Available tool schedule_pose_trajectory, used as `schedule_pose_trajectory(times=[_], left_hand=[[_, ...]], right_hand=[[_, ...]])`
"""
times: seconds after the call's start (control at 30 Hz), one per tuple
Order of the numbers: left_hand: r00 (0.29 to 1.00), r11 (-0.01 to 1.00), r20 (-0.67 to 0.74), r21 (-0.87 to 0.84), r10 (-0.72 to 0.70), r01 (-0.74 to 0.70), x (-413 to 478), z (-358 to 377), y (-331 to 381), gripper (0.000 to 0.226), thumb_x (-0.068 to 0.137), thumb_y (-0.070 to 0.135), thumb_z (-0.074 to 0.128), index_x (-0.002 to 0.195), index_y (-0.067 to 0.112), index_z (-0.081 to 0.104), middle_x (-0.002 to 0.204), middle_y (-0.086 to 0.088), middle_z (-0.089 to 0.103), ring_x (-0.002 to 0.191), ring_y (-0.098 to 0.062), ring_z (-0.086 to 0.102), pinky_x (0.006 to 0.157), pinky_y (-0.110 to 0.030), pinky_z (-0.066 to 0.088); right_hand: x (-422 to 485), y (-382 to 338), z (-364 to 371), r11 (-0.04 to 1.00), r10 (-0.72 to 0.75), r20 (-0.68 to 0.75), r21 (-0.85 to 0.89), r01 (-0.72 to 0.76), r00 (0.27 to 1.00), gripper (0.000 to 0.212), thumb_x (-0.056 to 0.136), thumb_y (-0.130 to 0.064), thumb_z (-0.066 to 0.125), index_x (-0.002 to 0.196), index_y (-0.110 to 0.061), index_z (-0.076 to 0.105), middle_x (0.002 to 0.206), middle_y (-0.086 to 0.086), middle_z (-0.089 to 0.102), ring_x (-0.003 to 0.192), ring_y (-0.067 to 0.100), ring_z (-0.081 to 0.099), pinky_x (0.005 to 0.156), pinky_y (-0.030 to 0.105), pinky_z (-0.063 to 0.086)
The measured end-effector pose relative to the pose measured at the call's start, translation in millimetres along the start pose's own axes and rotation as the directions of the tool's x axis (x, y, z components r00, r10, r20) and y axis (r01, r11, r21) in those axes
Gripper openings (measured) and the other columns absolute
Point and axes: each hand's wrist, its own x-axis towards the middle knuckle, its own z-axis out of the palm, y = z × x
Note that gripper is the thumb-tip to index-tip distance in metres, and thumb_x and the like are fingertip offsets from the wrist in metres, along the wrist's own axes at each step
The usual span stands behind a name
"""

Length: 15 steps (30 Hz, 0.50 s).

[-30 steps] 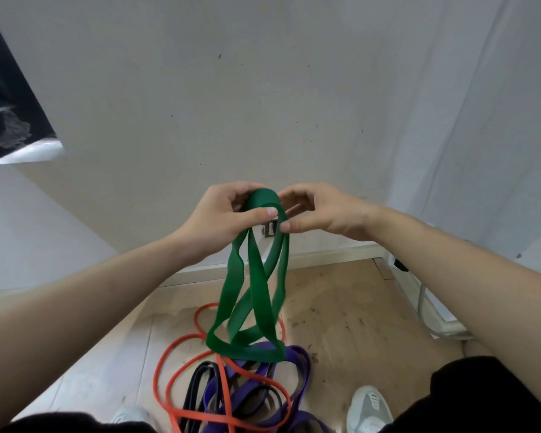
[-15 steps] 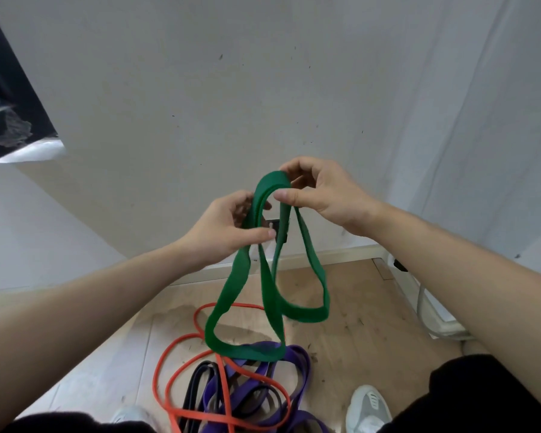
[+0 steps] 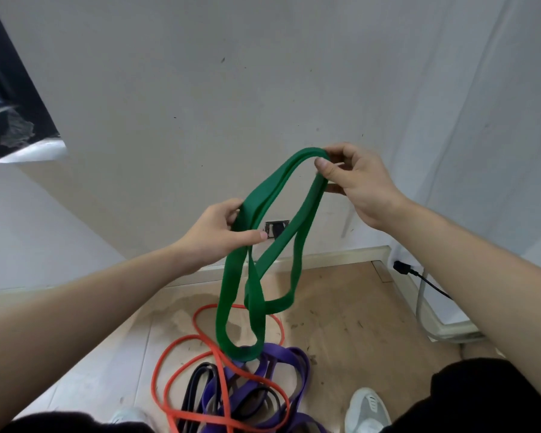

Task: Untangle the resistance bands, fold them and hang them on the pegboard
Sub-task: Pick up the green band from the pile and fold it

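Observation:
A wide green resistance band (image 3: 256,232) hangs in the air between both hands, doubled over, with loops dangling toward the floor. My left hand (image 3: 219,235) pinches it between thumb and fingers at mid-height. Up and to the right, my right hand (image 3: 353,179) pinches the band's top bend. On the floor below lie an orange band (image 3: 169,354), a purple band (image 3: 291,360) and a black band (image 3: 197,379), tangled together. No pegboard is in view.
A pale wall (image 3: 231,104) stands straight ahead with a small metal socket plate (image 3: 275,229) low on it. A black plug and cable (image 3: 419,275) run along the right skirting. My white shoes (image 3: 367,410) flank the pile on the wooden floor.
My hands have drawn apart: the right hand rose up and right with the band's top bend, the left stayed lower, and the green band opened into a longer stretched loop.

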Motion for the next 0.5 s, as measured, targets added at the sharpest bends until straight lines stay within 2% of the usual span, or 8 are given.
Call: schedule_pose_trajectory(times=[0.1, 0.23, 0.33, 0.4, 0.5], left_hand=[[0.995, 0.998, -0.093, -0.057, 0.018, -0.024, 2.6, -10.6, 2.0, 0.029, 0.079, 0.012, 0.085, 0.102, 0.019, 0.068, 0.082, 0.008, 0.074, 0.078, -0.009, 0.07, 0.079, -0.026, 0.057], [0.977, 0.989, -0.204, -0.126, 0.057, -0.084, 6.3, -20.1, 9.6, 0.035, 0.081, 0.006, 0.083, 0.112, 0.013, 0.069, 0.085, 0.005, 0.073, 0.08, -0.01, 0.068, 0.086, -0.028, 0.058], [0.976, 0.979, -0.183, -0.142, 0.115, -0.143, 5.9, -18.3, 19.7, 0.036, 0.082, 0.006, 0.081, 0.114, 0.017, 0.07, 0.088, 0.009, 0.077, 0.085, -0.008, 0.072, 0.084, -0.024, 0.057], [0.978, 0.977, -0.145, -0.13, 0.147, -0.166, 3.5, -13.6, 25.6, 0.036, 0.082, 0.007, 0.081, 0.114, 0.019, 0.07, 0.094, 0.005, 0.078, 0.09, -0.01, 0.074, 0.084, -0.023, 0.058], [0.98, 0.977, -0.087, -0.1, 0.179, -0.188, 1.2, -4.7, 29.4, 0.036, 0.083, 0.006, 0.081, 0.116, 0.014, 0.071, 0.098, 0.001, 0.078, 0.092, -0.01, 0.074, 0.083, -0.022, 0.057]], right_hand=[[1.8, 10.7, -6.8, 0.994, 0.095, 0.121, -0.068, -0.087, 0.988, 0.017, 0.092, -0.009, 0.069, 0.108, -0.007, 0.064, 0.093, 0.004, 0.062, 0.091, 0.022, 0.063, 0.092, 0.047, 0.058], [-0.6, 24.2, -6.5, 0.942, 0.236, 0.341, -0.309, -0.129, 0.91, 0.031, 0.085, -0.006, 0.076, 0.113, -0.006, 0.062, 0.106, 0.016, 0.068, 0.099, 0.033, 0.068, 0.09, 0.04, 0.059], [-5.9, 31.9, 6.4, 0.878, 0.279, 0.446, -0.478, -0.037, 0.85, 0.024, 0.085, -0.009, 0.076, 0.108, -0.011, 0.067, 0.105, 0.011, 0.072, 0.099, 0.028, 0.07, 0.096, 0.045, 0.055], [-8.5, 34.3, 15.0, 0.839, 0.317, 0.494, -0.544, 0.004, 0.81, 0.022, 0.089, -0.012, 0.073, 0.11, -0.011, 0.069, 0.107, 0.005, 0.073, 0.101, 0.021, 0.069, 0.1, 0.043, 0.053], [-11.7, 32.2, 23.0, 0.851, 0.372, 0.559, -0.525, -0.032, 0.741, 0.041, 0.086, -0.016, 0.077, 0.125, -0.014, 0.063, 0.117, 0.003, 0.07, 0.109, 0.017, 0.067, 0.103, 0.039, 0.052]])
